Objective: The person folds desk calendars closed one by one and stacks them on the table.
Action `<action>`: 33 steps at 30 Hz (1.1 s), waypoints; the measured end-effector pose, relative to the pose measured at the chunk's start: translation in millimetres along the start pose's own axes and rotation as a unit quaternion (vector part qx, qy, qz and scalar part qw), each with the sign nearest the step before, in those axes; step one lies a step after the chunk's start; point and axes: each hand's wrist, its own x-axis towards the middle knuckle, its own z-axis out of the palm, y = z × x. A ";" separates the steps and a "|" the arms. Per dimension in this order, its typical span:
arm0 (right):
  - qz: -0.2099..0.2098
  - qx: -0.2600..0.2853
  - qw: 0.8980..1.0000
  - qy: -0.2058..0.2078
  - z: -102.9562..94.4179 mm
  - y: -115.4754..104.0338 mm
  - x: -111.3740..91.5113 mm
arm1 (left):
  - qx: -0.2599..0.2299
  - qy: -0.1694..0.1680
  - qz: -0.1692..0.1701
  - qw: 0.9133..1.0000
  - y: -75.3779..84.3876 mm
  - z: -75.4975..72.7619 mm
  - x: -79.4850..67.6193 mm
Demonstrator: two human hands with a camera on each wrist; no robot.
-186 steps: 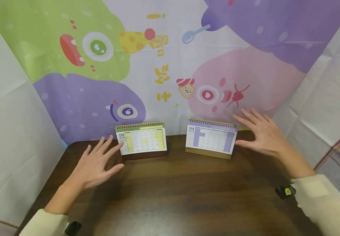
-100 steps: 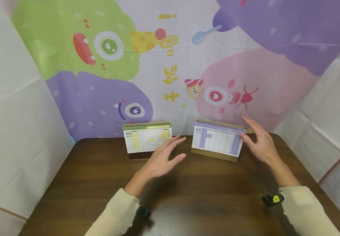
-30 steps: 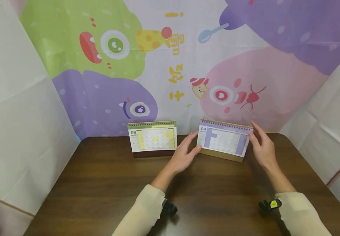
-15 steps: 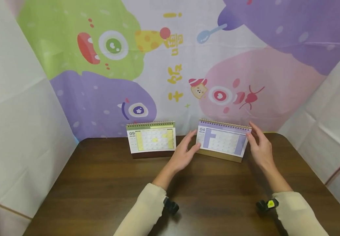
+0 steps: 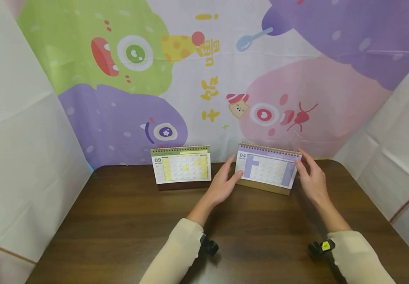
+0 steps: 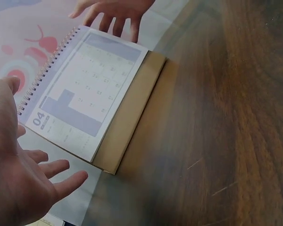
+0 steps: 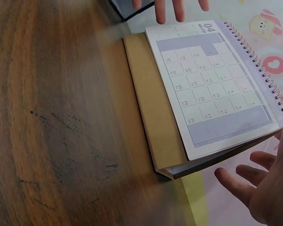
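A purple desk calendar (image 5: 269, 165) marked 04 stands tilted back on a tan base near the back of the table. Its coil binding (image 7: 254, 59) runs along the top edge. My left hand (image 5: 222, 183) is at its left side, fingers spread and thumb toward the lower left corner. On the other side, my right hand (image 5: 312, 181) has its thumb near the upper right corner. Both wrist views show gaps between fingers and calendar, with the left fingers (image 6: 68, 183) loosely extended. A green-topped desk calendar (image 5: 183, 167) marked 09 stands left of my left hand.
The dark wooden table (image 5: 147, 232) extends toward me. A cartoon-printed cloth (image 5: 208, 79) hangs directly behind the calendars, with white cloth walls (image 5: 20, 138) on both sides. A black wrist camera (image 5: 209, 245) hangs below my left sleeve.
Over the earlier frames my left hand has moved right, from beside the green calendar to the purple one. The right hand has come slightly closer to the purple calendar. Both calendars stand where they were.
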 end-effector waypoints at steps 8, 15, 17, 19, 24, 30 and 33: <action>0.007 0.016 1.000 -0.006 1.9 1.7 -0.8 | 0.023 -0.003 -0.006 1.000 18.7 4.0 -8.6; 0.023 0.011 1.000 -0.011 1.2 3.7 0.5 | 0.029 0.000 -0.012 1.000 4.4 9.3 -0.3; 0.029 0.006 0.999 -0.013 1.0 5.1 1.0 | 0.037 -0.001 -0.009 0.999 2.4 10.3 1.3; 0.033 0.003 0.999 -0.014 0.9 6.0 1.3 | 0.049 -0.004 -0.007 0.999 2.2 10.9 2.2; 0.035 0.004 0.999 -0.012 1.9 6.4 1.0 | 0.071 -0.007 -0.011 0.997 3.7 12.9 2.7; 0.030 0.008 0.999 -0.010 2.7 5.3 0.6 | 0.071 -0.005 -0.019 0.997 3.8 14.8 2.2; 0.030 0.008 0.999 -0.010 2.3 5.3 0.8 | 0.073 -0.007 -0.022 0.997 3.1 15.0 3.6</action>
